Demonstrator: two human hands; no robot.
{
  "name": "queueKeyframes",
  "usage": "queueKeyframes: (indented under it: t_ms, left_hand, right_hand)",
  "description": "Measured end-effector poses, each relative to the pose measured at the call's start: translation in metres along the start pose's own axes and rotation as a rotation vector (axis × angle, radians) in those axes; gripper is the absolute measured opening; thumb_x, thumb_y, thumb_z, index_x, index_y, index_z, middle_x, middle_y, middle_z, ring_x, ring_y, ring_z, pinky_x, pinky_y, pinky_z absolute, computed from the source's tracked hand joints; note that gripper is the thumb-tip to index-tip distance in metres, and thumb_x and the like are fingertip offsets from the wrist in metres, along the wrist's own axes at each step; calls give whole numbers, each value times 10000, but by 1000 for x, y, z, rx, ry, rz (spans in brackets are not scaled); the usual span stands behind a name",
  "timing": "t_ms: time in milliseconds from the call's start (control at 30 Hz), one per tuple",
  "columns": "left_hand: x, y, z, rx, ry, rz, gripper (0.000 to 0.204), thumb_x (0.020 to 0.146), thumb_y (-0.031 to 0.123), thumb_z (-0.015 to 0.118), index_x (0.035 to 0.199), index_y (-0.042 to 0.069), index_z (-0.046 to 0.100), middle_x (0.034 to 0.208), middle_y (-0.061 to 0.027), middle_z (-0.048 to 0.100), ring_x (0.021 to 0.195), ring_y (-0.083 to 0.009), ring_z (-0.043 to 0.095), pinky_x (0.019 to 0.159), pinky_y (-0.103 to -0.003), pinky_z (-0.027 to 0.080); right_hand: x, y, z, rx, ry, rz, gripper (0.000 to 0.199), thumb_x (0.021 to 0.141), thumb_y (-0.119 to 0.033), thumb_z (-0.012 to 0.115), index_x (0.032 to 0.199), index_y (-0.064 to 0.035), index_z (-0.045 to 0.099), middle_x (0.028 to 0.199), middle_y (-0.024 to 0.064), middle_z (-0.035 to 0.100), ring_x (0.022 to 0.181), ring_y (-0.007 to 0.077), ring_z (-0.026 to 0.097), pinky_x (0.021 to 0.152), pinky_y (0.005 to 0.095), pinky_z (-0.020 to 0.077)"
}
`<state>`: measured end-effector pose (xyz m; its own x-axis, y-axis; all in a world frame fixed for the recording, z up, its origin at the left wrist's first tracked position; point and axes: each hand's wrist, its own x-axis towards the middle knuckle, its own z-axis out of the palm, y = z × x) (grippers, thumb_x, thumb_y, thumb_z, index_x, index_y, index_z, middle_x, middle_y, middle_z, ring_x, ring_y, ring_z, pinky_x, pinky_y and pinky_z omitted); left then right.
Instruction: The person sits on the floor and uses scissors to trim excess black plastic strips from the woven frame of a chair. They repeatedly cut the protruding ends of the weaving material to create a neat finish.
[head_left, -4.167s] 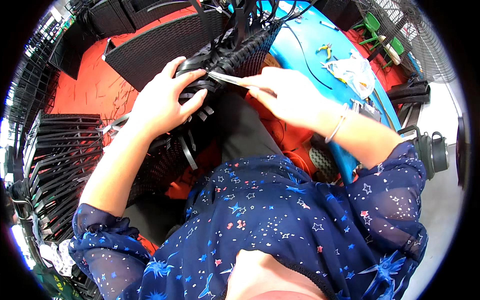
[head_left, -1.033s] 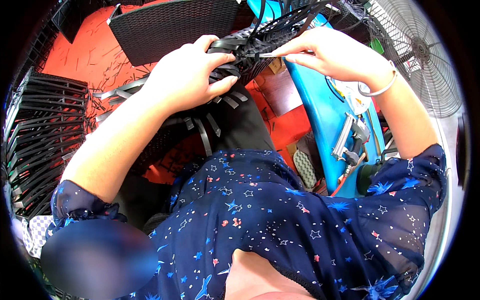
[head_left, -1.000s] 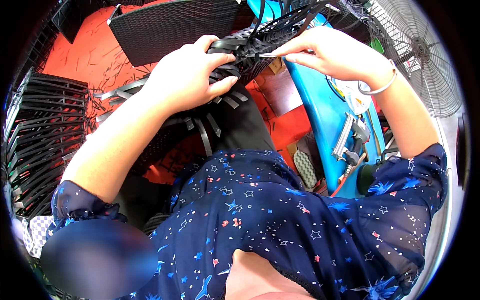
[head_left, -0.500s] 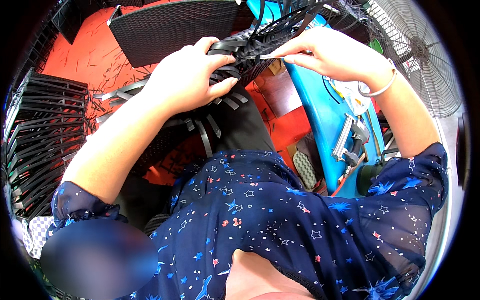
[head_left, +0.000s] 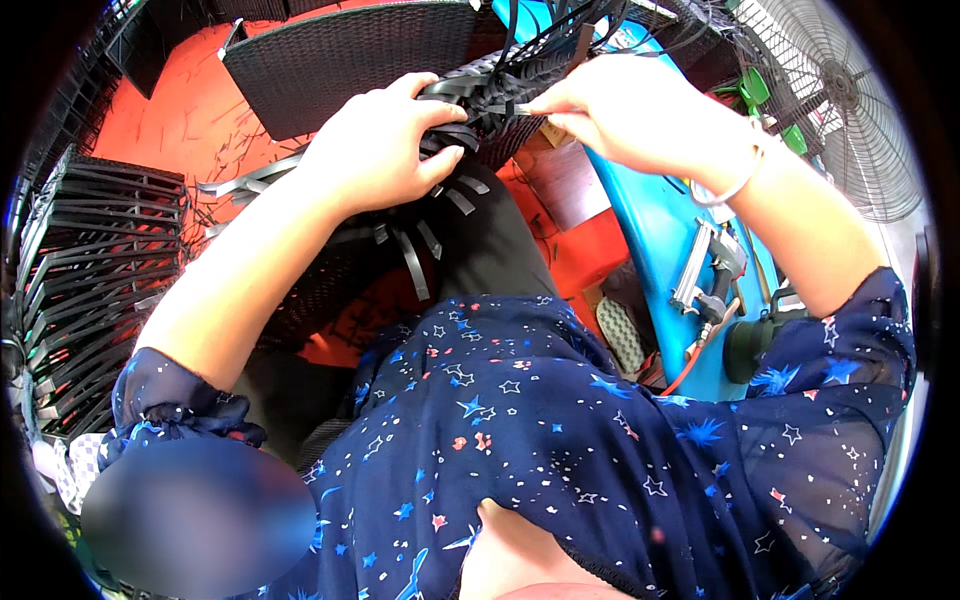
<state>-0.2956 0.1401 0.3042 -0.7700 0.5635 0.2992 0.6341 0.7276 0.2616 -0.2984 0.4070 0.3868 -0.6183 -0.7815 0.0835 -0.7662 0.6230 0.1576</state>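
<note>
A thick braided edge (head_left: 530, 72) of flat black plastic strips runs across the top centre. My left hand (head_left: 370, 150) is closed around its near end, with the fingers over the strips and the thumb below. Several loose strip ends (head_left: 412, 262) hang under that hand. My right hand (head_left: 635, 112) pinches a thin, flat, silvery piece (head_left: 512, 109) between thumb and forefinger. The tip of this piece meets the braid just right of my left fingers. Whether it is a tool or a shiny strip, I cannot tell. Long black strips (head_left: 575, 30) rise behind my right hand.
A dark woven panel (head_left: 345, 70) stands beyond my left hand. Stacked black woven frames (head_left: 105, 270) fill the left side. Strip scraps litter the red floor (head_left: 195, 105). On the blue surface (head_left: 640, 250) at right lies an air staple gun (head_left: 715, 262). A large fan (head_left: 850, 95) stands behind.
My right hand has shifted slightly left toward the braid, and less of the silvery piece shows. My left hand keeps its hold. The whole view has shifted a little.
</note>
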Motion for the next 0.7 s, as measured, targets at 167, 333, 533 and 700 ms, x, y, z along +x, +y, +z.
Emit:
queueKeyframes:
  t_ms: [167,333,533,700]
  left_hand:
    - [1,-3,4,23,14,17,407,883,347,729,1254,178,732,1445,-187,576,1165,-387,666,1019,-441,535]
    - [-1,3,4,34,-13,2,406,884,352,734,1250,177,733,1445,-181,577,1166,-378,666,1019,-438,534]
    - [-1,3,7,15,-23,-1,406,882,350,737,1254,187,731,1455,-192,567,1149,-378,672,1003,-446,541]
    - [3,3,12,17,9,41,416,871,363,740,1237,166,737,1414,-201,579,1094,-364,681,985,-444,540]
  right_hand:
    - [-15,-17,16,-36,67,70,239,967,-230,631,1122,-107,764,974,122,746,947,308,711,852,408,570]
    - [16,28,7,431,-269,42,323,949,-204,642,1209,-43,742,948,187,755,853,303,732,810,378,571]
    - [53,34,-15,150,-426,-8,242,907,-189,720,1101,-58,784,988,152,743,1008,307,702,924,414,545]
    - [39,5,-26,17,-335,104,193,895,-187,738,1049,-83,790,990,129,736,1002,313,707,906,413,555]
